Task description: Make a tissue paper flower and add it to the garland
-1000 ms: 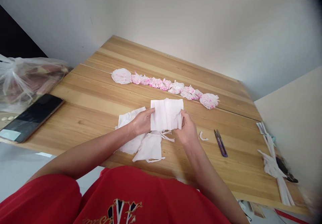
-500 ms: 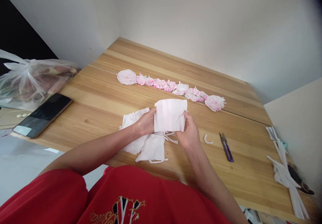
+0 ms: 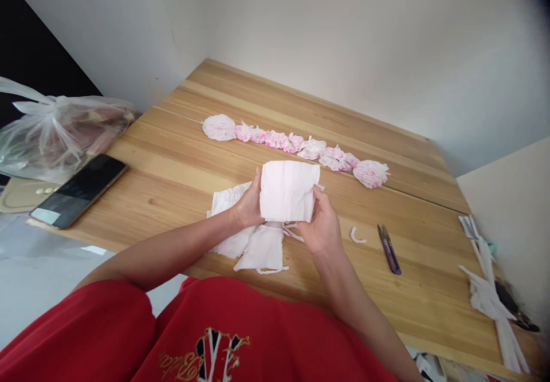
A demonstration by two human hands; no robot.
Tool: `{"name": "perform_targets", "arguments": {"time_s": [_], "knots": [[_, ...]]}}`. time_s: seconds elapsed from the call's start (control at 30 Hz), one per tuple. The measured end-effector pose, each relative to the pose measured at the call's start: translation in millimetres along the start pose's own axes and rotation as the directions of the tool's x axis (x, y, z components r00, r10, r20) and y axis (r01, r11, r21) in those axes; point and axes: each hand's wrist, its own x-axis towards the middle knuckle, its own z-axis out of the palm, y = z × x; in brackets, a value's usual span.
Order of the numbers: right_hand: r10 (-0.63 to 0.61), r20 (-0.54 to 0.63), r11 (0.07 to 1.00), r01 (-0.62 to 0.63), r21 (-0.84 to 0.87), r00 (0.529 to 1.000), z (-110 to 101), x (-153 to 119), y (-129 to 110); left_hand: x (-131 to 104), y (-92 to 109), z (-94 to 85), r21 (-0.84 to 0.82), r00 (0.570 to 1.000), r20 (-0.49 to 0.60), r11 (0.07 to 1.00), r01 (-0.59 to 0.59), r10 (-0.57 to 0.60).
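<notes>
Nearest the camera, a red garment (image 3: 206,336) fills the bottom of the view, and both bare forearms reach from it over the edge of the wooden table (image 3: 172,158). Just past that edge lie loose white tissue pieces (image 3: 258,247), some with thin strips trailing from them. Above these, both hands hold up a white tissue sheet (image 3: 289,191): the left hand (image 3: 248,207) is closed on its left edge, thumb in front, and the right hand (image 3: 322,224) pinches its lower right corner, fingers curled behind. To the right, on the table, a small curled tissue scrap (image 3: 356,236) lies near purple thread snips (image 3: 389,248), and farther right white paper strips (image 3: 487,293) lie along the table's edge. At the left edge rests a dark phone (image 3: 79,190), face up, with a clear plastic bag (image 3: 55,133) behind it. Beyond the held sheet, a row of pink-and-white tissue flowers (image 3: 296,150) runs across the table, short of the wall.
</notes>
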Motion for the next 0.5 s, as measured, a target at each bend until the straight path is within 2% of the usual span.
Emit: {"name": "perform_targets", "arguments": {"time_s": [0.17, 0.37, 0.5], "knots": [[0.008, -0.039, 1.0, -0.009, -0.013, 0.999, -8, 9, 6, -1, 1, -1.0, -0.014, 0.996, 0.088, 1.0, 0.028, -0.026], [-0.031, -0.01, 0.998, 0.03, -0.049, 0.999, -20, 17, 11, 0, 3, -1.8, -0.018, 0.994, 0.106, 1.0, 0.003, -0.001], [-0.041, 0.005, 0.994, 0.042, -0.097, 0.999, -24, 20, 15, 1, -1, -4.0, 0.04, 0.999, 0.024, 0.999, -0.026, 0.025]]}}
